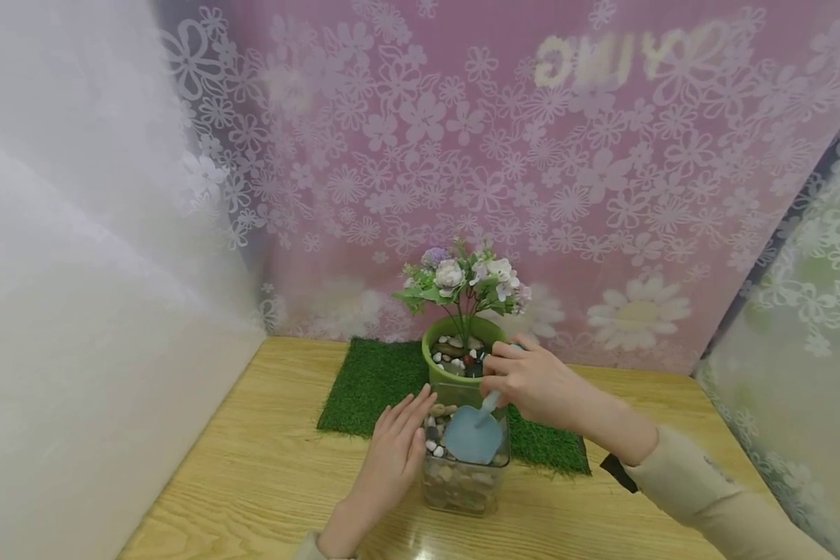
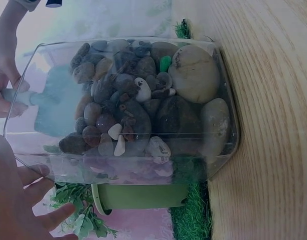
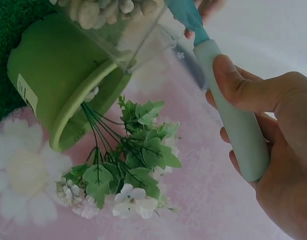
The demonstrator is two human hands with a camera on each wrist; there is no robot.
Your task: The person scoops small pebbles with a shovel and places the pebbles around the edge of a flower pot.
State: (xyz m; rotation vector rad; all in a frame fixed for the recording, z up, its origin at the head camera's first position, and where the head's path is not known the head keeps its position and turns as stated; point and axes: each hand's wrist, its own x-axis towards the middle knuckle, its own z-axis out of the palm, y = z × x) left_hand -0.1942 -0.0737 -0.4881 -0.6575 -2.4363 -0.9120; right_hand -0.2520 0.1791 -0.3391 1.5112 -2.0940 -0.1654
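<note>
Blue shovel: its blade [image 1: 473,435] sits inside the mouth of the clear box, over the stones, and we see nothing lying on it; whether its edge touches stone, we cannot tell.
Scooping: we'd judge this is the step in hand; we do best to slide the edge in low beside the smaller stones [image 2: 126,102], then level the blade before lifting so the load stays on.
Big pale stone: the one [image 2: 194,74] deep in the box would likely stop the blade, so we should work the upper layer.
Clear box: its wall [image 2: 128,169] looks thin and slick; we'd steady it, since a hard push could skid it along the bench [image 1: 252,474].
Right hand: our right hand [image 1: 535,385] comes in from the side, fingers curled round the pale handle [image 3: 233,112], thumb laid along it.
Left hand: our left hand [image 1: 392,459] is at the box's left rim, fingers straight and, in its wrist view, spread; how firmly it presses, we cannot tell.
Green pot: the flower pot [image 3: 53,65] stands just behind the box, so we'd keep our knuckles off its rim.
</note>
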